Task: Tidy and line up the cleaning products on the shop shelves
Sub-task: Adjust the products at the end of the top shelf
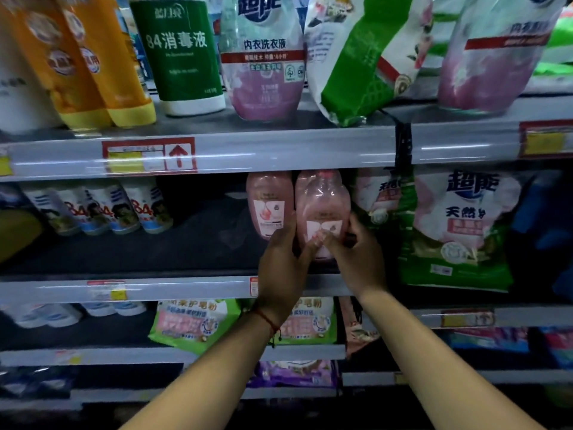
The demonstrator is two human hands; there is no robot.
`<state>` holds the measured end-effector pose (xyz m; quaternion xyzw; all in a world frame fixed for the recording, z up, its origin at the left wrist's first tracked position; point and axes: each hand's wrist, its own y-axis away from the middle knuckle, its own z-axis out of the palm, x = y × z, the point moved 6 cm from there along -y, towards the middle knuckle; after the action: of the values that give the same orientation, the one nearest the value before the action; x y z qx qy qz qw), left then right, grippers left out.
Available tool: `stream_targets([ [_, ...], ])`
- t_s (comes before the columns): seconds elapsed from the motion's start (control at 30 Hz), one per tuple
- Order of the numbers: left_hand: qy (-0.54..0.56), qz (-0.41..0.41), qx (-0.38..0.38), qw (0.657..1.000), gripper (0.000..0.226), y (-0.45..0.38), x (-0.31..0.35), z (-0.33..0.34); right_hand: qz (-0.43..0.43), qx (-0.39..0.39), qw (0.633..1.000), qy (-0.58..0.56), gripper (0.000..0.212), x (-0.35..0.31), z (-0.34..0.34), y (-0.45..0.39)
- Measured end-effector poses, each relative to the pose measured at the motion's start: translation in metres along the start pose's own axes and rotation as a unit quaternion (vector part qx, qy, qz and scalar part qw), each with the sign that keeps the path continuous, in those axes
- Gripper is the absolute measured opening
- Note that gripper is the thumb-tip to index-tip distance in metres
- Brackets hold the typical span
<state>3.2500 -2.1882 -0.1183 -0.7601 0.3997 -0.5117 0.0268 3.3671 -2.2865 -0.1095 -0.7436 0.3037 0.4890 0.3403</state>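
Note:
Two pink bottles stand side by side on the middle shelf (pixel 192 287). My left hand (pixel 283 268) and my right hand (pixel 356 256) both grip the lower part of the right pink bottle (pixel 322 203), with fingers and thumbs curled round it from either side. The left pink bottle (pixel 269 203) stands just to its left, touching or nearly touching it. A red string bracelet sits on my left wrist.
White "84" bottles (pixel 124 209) stand at the left of the middle shelf, with dark bare shelf between them and the pink bottles. A green and pink bag (pixel 455 231) stands right of my hands. The upper shelf carries orange bottles (pixel 86 66), a green bottle (pixel 183 54) and pouches (pixel 263 66).

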Motion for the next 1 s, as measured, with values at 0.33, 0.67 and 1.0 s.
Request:
stream_targets([
  [0.33,-0.113,-0.008,-0.035,0.993,0.061,0.018,0.008,-0.013,0.039,-0.058,0.994,0.082,0.08,-0.005,-0.007,0.013],
  [0.67,-0.375,0.075,-0.006,0.924,0.051,0.049,0.078,-0.106,-0.261,-0.251,0.814,0.455,0.061,-0.147,-0.021,0.09],
  [1.0,-0.504,0.107,0.124,0.848,0.061,-0.022,0.138,-0.242,-0.439,-0.155,0.846,0.26,0.065,-0.317,0.014,0.037],
])
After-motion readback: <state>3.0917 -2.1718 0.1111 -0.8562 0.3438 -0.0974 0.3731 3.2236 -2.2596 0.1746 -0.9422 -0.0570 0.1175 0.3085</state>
